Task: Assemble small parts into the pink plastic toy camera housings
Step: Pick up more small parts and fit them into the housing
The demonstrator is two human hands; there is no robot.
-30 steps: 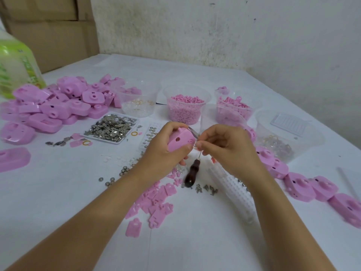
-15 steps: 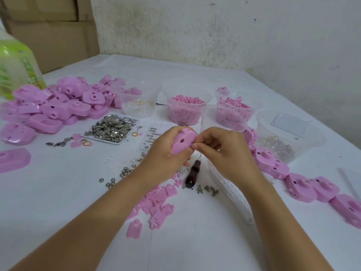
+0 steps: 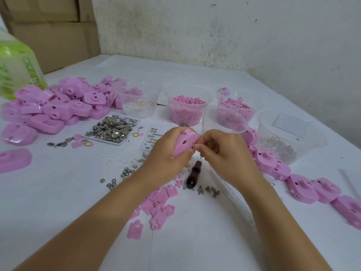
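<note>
Pink plastic toy camera housing [image 3: 184, 142]: lifted over the middle of the white table [image 3: 58, 192], long axis slanting near-left to far-right.
Left hand [image 3: 166, 153]: wraps the housing from the left, thumb on its near end.
Right hand [image 3: 220, 153]: just right of the housing, curled fingertips [image 3: 204, 139] touching its right edge; any part pinched is hidden.
Coming move: likely a short leftward press by the right fingertips into that edge.

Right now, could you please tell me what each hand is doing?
Left hand: grips the pink housing.
Right hand: fingers curled at the housing's edge; what they pinch cannot be told.
</note>
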